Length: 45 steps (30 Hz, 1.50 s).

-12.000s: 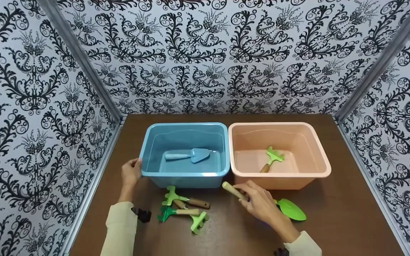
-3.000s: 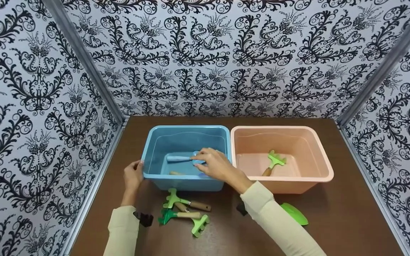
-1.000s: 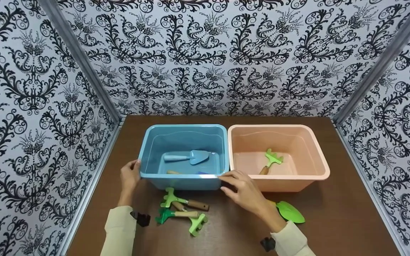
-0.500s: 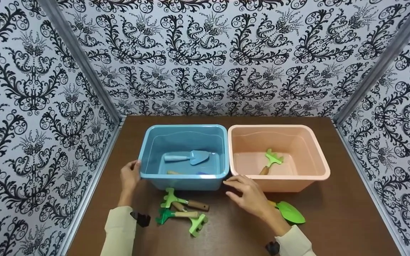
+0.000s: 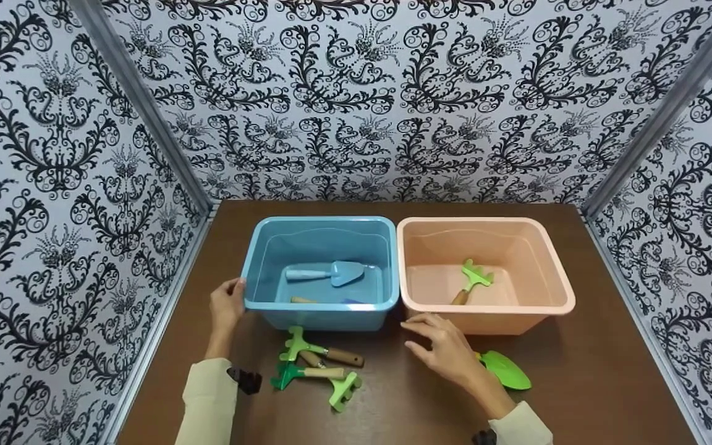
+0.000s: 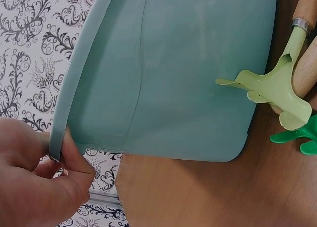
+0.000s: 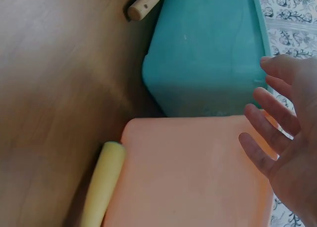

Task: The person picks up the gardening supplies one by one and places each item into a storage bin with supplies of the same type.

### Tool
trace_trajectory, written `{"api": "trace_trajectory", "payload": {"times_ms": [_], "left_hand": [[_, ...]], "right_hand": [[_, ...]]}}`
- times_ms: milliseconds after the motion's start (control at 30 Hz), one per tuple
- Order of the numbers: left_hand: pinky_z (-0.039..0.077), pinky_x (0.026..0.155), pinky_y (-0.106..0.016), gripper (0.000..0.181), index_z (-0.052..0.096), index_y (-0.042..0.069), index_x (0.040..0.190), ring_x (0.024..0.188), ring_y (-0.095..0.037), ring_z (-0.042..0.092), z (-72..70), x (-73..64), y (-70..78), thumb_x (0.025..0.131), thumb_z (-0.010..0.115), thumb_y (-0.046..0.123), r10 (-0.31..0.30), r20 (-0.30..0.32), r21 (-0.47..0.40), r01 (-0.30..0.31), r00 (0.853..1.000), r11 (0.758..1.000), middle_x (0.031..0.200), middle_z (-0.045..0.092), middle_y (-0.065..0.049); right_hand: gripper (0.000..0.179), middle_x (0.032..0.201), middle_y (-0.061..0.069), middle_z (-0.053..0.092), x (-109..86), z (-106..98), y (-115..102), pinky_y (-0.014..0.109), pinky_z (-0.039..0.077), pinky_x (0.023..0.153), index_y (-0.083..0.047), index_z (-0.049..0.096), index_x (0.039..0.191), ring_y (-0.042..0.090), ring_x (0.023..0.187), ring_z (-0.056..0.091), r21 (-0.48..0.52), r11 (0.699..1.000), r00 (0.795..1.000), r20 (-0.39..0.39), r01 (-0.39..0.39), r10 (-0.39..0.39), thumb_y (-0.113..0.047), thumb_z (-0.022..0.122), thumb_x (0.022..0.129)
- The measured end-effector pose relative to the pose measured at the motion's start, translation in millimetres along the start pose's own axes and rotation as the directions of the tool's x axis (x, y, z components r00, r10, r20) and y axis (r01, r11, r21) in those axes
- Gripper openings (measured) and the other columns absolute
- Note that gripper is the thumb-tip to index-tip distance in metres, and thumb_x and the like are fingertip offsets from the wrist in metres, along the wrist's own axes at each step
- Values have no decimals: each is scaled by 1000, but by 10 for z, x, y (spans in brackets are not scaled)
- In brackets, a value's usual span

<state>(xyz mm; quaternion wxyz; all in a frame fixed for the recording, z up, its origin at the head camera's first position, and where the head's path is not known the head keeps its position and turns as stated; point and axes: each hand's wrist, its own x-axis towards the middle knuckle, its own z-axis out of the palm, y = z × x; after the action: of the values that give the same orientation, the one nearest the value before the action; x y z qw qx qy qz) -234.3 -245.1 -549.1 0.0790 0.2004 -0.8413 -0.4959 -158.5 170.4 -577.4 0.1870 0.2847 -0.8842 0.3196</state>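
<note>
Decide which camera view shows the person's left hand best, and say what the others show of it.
The left wrist view: the left hand is close up, gripping the rim of the blue bin. The head view shows it smaller, at the bin's left side; the right wrist view does not show it.

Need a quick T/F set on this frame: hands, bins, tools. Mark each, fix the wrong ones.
1. The left hand grips the rim of the blue bin. True.
2. The right hand holds a tool. False: it holds nothing.
3. A light-blue trowel lies in the blue bin. True.
4. The green-bladed trowel lies inside the peach bin. False: it lies outside, on the table.
5. A pile of rakes lies in front of the blue bin. True.
6. Two rakes show in the peach bin. False: only one green rake shows there.
</note>
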Motion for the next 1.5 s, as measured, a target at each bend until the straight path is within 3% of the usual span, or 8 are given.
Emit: {"api": "trace_trajectory", "payload": {"times_ms": [133,433,667,900,1100,1267,1500], "left_hand": [[45,103,-53,42,54,-12,133,120,-46,56,-17,18,0,108,43,20,-7,10,-4,7,1000,1000,130,57,-36],[45,105,-53,43,53,-12,135,123,-45,55,-38,12,11,108,43,20,-7,27,-46,8,1000,999,132,56,-36],[45,105,-53,42,54,-11,134,122,-45,56,-42,19,15,107,44,20,3,17,-40,-2,1000,999,132,57,-35],[46,102,-54,41,56,-13,131,115,-44,58,-28,12,8,106,46,18,53,-1,-18,-53,999,998,127,60,-36],[45,105,-54,42,55,-12,133,119,-45,56,-45,19,-11,107,45,19,20,12,-34,-20,1000,999,131,58,-35],[44,106,-54,42,55,-11,133,121,-44,56,-27,38,-39,106,45,20,2,22,-43,-1,1000,999,132,57,-35],[44,106,-53,42,54,-11,134,123,-44,55,-5,29,-45,107,45,19,-17,28,-70,19,999,997,133,56,-35]], "right_hand": [[34,110,2,71,-44,-1,34,38,56,81,-13,77,112,18,100,66,26,999,999,-13,-48,48,-11,84,79],[37,106,1,73,-121,-25,140,40,55,83,-10,77,110,21,98,67,62,992,985,-123,-114,121,-6,86,74],[34,99,1,75,-198,-11,240,38,51,77,-10,78,106,21,94,68,24,985,978,-117,-170,172,-6,87,73],[32,101,5,75,-304,20,326,46,48,80,-8,77,105,27,97,68,-22,969,966,-94,-245,242,-8,85,74],[30,105,8,75,-382,51,431,53,48,81,-8,77,104,33,98,69,-43,935,936,-45,-352,350,-13,86,76],[29,107,11,74,-453,54,514,55,46,83,-7,77,104,37,100,69,-66,916,919,-19,-395,395,-12,85,77],[28,110,11,74,-538,39,587,57,43,86,-8,77,107,38,105,67,-83,878,879,29,-472,476,-12,83,80]]}}
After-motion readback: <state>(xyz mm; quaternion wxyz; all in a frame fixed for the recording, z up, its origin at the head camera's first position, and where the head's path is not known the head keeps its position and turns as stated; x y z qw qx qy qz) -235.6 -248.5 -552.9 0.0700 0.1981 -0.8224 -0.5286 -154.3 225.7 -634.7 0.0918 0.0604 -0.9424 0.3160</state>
